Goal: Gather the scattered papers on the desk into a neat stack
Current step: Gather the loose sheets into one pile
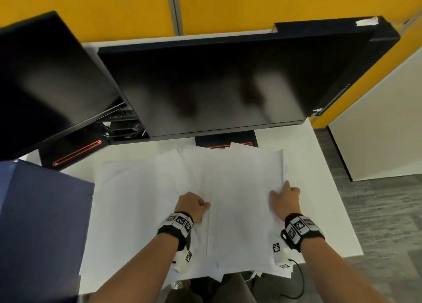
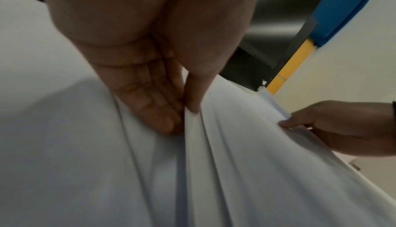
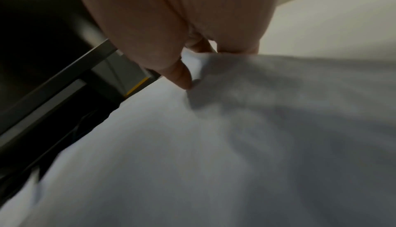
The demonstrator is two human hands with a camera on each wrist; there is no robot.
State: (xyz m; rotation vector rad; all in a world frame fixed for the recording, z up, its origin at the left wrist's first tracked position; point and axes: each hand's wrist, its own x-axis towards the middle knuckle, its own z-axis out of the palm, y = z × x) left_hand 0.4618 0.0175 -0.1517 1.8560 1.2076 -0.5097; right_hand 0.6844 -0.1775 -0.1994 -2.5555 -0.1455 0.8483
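White papers (image 1: 242,188) lie fanned and overlapping across the white desk (image 1: 319,188). My left hand (image 1: 194,203) pinches the left edge of the middle bundle; in the left wrist view the thumb lies on top of the papers (image 2: 235,163) and the fingers (image 2: 154,105) run beneath the raised edge. My right hand (image 1: 285,194) grips the bundle's right edge, thumb on top and fingers curled under it. The right wrist view shows that thumb (image 3: 182,78) pressing into the sheet (image 3: 193,146). More loose sheets (image 1: 137,188) spread out to the left.
A large dark monitor (image 1: 217,85) stands right behind the papers, with a second one (image 1: 45,74) angled at the left. A dark blue box (image 1: 41,222) sits at the desk's left front. Some sheets overhang the near edge. Grey carpet (image 1: 376,211) lies to the right.
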